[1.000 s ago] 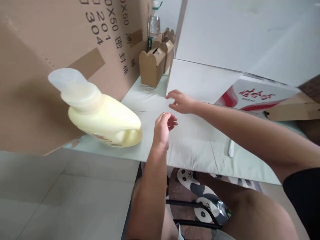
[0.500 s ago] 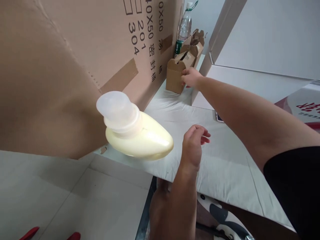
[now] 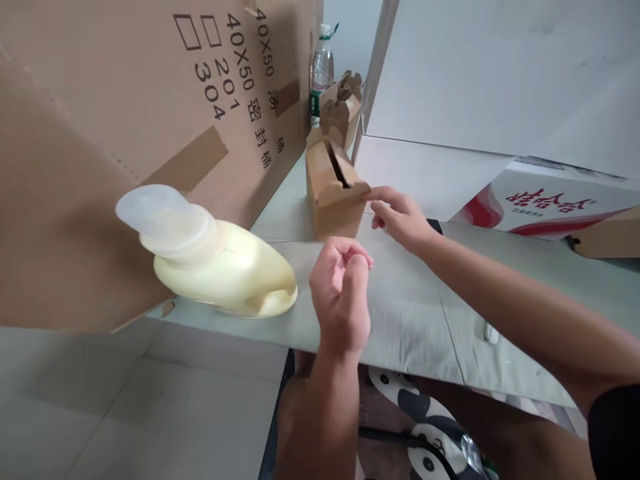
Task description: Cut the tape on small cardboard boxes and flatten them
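Note:
A small brown cardboard box with a slotted, folded top stands on the pale cloth-covered surface. My right hand is at its right upper corner, the index finger on the flap and the other fingers curled. My left hand hovers in front of the box, its fingers curled in loosely and nothing visible in them. To its left stands a plump pale-yellow bottle with a translucent white cap, apart from the hand.
A large printed carton rises on the left. Behind the small box are another brown box and a clear bottle with a green label. White panels and a red-and-white box stand on the right.
The small box has come nearer to me, away from the one behind it, with my right hand at its corner. My left hand's fingers have curled in more. The view has shifted right.

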A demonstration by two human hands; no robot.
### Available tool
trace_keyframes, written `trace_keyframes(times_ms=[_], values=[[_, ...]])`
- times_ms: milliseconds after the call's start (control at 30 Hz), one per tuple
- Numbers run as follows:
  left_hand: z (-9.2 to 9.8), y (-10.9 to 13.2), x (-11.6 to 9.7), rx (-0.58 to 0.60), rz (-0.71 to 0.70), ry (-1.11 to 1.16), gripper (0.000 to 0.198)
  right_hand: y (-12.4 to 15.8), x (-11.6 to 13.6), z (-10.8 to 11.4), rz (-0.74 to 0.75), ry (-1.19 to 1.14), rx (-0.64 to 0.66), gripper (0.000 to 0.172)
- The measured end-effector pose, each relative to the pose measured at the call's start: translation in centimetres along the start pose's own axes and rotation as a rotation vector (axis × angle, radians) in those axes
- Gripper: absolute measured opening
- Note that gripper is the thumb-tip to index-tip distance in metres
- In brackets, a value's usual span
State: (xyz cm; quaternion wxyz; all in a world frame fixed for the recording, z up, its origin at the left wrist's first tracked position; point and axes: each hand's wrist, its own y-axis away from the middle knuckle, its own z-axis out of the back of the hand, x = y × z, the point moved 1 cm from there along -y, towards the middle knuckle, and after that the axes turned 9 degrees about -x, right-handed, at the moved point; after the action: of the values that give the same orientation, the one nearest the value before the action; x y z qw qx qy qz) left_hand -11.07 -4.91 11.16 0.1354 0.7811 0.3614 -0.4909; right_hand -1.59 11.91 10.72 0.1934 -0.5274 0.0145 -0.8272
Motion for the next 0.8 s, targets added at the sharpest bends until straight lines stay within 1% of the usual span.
trace_keyframes(times_ms=[33,100,167,200,233,300,333,400,467,500,567,633,700,733,800], values=[[0.0,0.0,0.0,-0.03,-0.042,-0.013,0.014,2.0,-0.3,1.7,0.003,-0.036,-0.021,0.022],[0.0,-0.3,0.2,-0.095,-0.119,-0.066,0.014,6.5,-1.4,4.9,0.033,-0.116,-0.12,0.02],[-0.2,-0.6,0.8,-0.138,-0.199,-0.184,0.01,11.3,-2.9,7.6,0.093,-0.18,-0.221,0.031],[-0.3,-0.8,1.2,-0.133,-0.24,-0.265,0.007,13.7,-3.6,8.6,0.13,-0.206,-0.273,0.039],[-0.5,-0.8,1.6,-0.11,-0.276,-0.352,0.004,15.9,-4.4,9.2,0.167,-0.234,-0.282,0.042],[-1.0,-0.8,2.7,-0.032,-0.333,-0.525,0.008,19.3,-5.4,9.8,0.201,-0.218,-0.322,0.033],[-1.3,-0.7,3.3,0.002,-0.358,-0.596,0.01,20.5,-5.6,9.8,0.207,-0.221,-0.326,0.024],[-1.9,-0.4,4.4,0.048,-0.394,-0.696,0.013,21.5,-5.6,9.8,0.255,-0.238,-0.288,0.004],[-2.6,-0.2,5.2,0.077,-0.389,-0.724,0.014,21.5,-5.3,10.0,0.385,-0.213,-0.207,0.026],[-3.1,-0.1,5.4,0.093,-0.369,-0.718,0.016,21.4,-5.3,10.2,0.455,-0.165,-0.177,0.031],[-3.9,0.0,5.8,0.126,-0.332,-0.692,0.019,21.4,-5.3,10.6,0.549,-0.062,-0.155,0.032],[-4.7,0.1,6.0,0.126,-0.321,-0.667,0.015,21.7,-5.8,11.0,0.566,-0.019,-0.191,0.028],[-5.1,0.0,6.3,0.078,-0.322,-0.629,0.009,22.2,-6.5,11.4,0.544,-0.005,-0.223,0.029],[-5.2,0.0,6.5,0.044,-0.32,-0.603,0.008,22.3,-6.9,11.6,0.534,-0.002,-0.227,0.032],[-5.2,-0.1,7.0,0.008,-0.292,-0.592,0.014,22.4,-7.7,12.1,0.532,0.003,-0.228,0.044]])
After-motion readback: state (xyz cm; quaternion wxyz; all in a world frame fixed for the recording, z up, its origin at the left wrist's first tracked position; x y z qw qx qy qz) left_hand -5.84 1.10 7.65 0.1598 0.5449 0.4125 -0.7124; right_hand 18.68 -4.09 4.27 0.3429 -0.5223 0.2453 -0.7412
